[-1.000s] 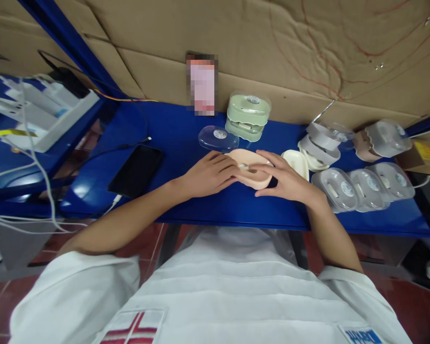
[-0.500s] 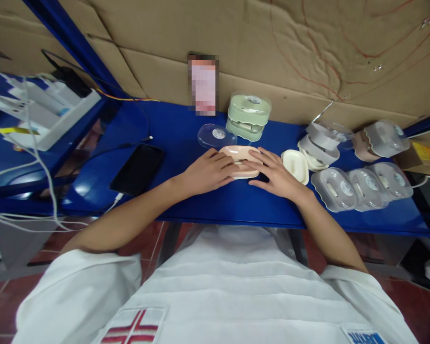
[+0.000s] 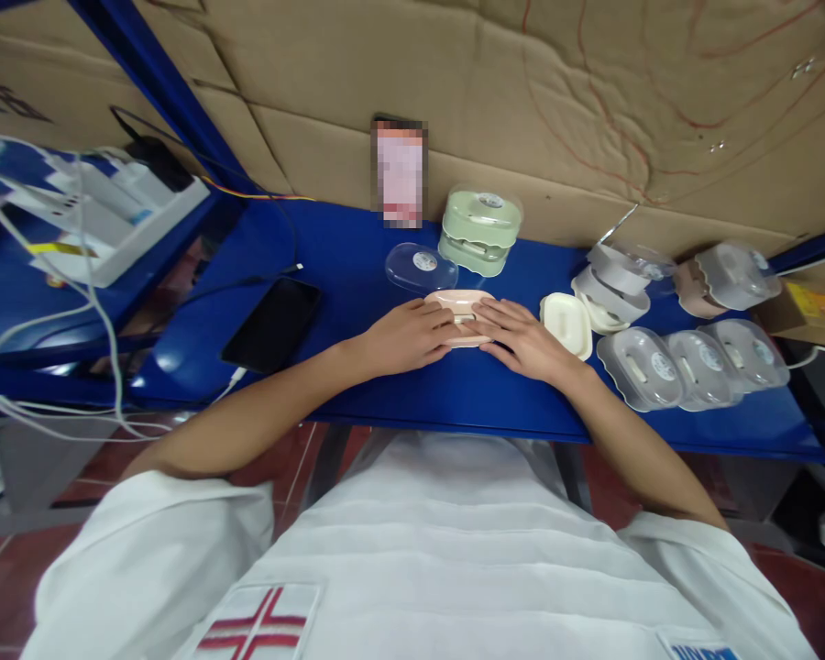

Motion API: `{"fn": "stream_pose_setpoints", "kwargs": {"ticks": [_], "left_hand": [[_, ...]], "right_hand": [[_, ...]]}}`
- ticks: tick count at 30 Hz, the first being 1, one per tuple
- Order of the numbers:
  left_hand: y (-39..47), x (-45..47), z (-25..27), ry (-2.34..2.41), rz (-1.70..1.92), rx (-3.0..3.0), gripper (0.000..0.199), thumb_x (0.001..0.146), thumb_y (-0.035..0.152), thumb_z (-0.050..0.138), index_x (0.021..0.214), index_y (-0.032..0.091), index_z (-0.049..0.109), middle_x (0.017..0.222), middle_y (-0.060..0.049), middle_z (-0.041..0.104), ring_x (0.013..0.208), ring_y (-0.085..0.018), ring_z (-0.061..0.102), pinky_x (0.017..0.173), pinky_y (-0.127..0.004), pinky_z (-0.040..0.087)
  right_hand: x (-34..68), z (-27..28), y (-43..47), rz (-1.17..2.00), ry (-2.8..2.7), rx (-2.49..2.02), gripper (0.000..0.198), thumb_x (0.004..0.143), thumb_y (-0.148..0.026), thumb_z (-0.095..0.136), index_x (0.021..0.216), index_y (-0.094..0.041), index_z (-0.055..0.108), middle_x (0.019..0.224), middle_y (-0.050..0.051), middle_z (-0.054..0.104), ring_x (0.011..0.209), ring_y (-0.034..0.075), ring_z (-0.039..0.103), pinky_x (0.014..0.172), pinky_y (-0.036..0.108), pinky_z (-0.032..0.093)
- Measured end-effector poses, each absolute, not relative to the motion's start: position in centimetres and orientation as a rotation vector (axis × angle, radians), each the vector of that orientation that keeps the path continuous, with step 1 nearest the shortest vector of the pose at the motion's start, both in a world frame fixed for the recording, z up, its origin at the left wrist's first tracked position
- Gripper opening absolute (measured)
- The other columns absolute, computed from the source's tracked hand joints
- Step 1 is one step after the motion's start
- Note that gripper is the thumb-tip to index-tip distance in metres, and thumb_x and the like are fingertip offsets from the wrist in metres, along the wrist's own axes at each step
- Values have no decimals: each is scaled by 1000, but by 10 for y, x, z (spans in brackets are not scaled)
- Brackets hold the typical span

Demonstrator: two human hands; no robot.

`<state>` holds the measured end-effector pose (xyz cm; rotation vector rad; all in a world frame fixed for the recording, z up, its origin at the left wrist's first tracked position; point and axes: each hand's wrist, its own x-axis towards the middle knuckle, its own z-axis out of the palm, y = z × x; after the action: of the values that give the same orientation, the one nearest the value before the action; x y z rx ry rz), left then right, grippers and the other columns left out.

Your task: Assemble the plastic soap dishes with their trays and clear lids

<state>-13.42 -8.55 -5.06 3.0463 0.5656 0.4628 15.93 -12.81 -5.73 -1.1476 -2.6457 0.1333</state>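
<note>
A pink soap dish [image 3: 459, 298] lies on the blue table between my hands, close to the front edge. My left hand [image 3: 405, 337] grips its left end, fingers bent over the rim. At the opposite end my right hand [image 3: 524, 341] has its fingers laid across the dish and its thumb low at the near side. Both palms hide much of the dish's ends. Just behind it rests a clear oval lid [image 3: 419, 266] with a round sticker. A cream soap dish [image 3: 566, 325] sits right of my right hand.
Two stacked green soap boxes [image 3: 479, 231] stand at the back by a propped phone [image 3: 400, 174]. To the right are stacked white dishes [image 3: 615, 284], a brown lidded box [image 3: 698, 282] and several clear-lidded boxes [image 3: 643, 367]. A black phone [image 3: 271, 325] with cables lies left.
My right hand has shifted a little left, its fingers reaching further over the pink dish. The left hand stays at its end. The whole view has shifted slightly.
</note>
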Motion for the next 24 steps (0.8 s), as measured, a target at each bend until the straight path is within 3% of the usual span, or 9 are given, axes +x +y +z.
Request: {"fn": "stream_pose_setpoints", "kwargs": {"ticks": [4, 6, 9, 12, 14, 17, 19, 21, 24], "left_hand": [[-63, -148, -46, 595, 643, 2835, 36, 108, 23, 49, 134, 24, 73, 128, -10, 78, 122, -24, 71, 106, -39, 55], [-46, -159, -46, 789, 692, 2767, 43, 103, 18, 47, 140, 21, 69, 147, -14, 70, 139, -27, 64, 117, -45, 50], [-25, -173, -49, 1125, 509, 2745, 58, 101, 27, 56, 159, 18, 55, 171, -19, 48, 156, -38, 47, 124, -59, 42], [-22, -175, -49, 1265, 429, 2721, 56, 105, 41, 58, 157, 20, 59, 162, -18, 58, 146, -39, 56, 119, -56, 47], [-30, -171, -44, 1288, 511, 2713, 52, 109, 49, 53, 151, 21, 65, 149, -17, 68, 136, -36, 64, 112, -51, 53], [-47, -164, -37, 1173, 599, 2730, 53, 112, 57, 46, 145, 23, 70, 137, -14, 75, 127, -32, 70, 105, -44, 56], [-56, -160, -35, 985, 581, 2812, 50, 112, 58, 48, 139, 24, 73, 133, -12, 76, 123, -30, 71, 105, -42, 56], [-62, -156, -38, 817, 571, 2914, 46, 110, 57, 54, 135, 24, 75, 133, -13, 76, 123, -30, 71, 107, -43, 55], [-65, -151, -46, 703, 628, 3000, 42, 109, 51, 60, 138, 22, 71, 136, -15, 73, 129, -32, 66, 109, -46, 54]], "right_hand": [[150, -54, -136, 146, -2648, -1086, 46, 112, -35, 57, 158, -32, 62, 166, 9, 58, 159, 29, 49, 129, 58, 45], [143, -53, -142, 172, -2656, -1043, 44, 113, -37, 55, 155, -32, 65, 164, 8, 60, 159, 28, 50, 129, 56, 45], [134, -51, -148, 181, -2652, -1026, 40, 114, -37, 52, 150, -28, 69, 161, 9, 63, 156, 29, 53, 128, 55, 46], [132, -51, -151, 207, -2621, -1073, 42, 113, -41, 54, 150, -28, 68, 156, 11, 67, 152, 32, 57, 125, 57, 47], [134, -53, -151, 252, -2560, -1125, 53, 112, -44, 56, 162, -28, 55, 161, 13, 62, 154, 33, 54, 126, 58, 47], [138, -58, -148, 185, -2391, -1224, 79, 109, -48, 61, 177, -27, 27, 177, 18, 37, 165, 36, 38, 130, 62, 42], [141, -61, -146, 95, -2323, -1264, 90, 106, -51, 65, 179, -28, 17, 183, 18, 24, 169, 39, 26, 132, 66, 37], [142, -62, -143, 70, -2355, -1255, 89, 107, -50, 65, 179, -30, 18, 184, 15, 23, 171, 38, 23, 134, 65, 34], [145, -60, -140, 123, -2451, -1213, 75, 109, -45, 61, 177, -33, 29, 181, 10, 35, 170, 35, 28, 135, 62, 34]]}}
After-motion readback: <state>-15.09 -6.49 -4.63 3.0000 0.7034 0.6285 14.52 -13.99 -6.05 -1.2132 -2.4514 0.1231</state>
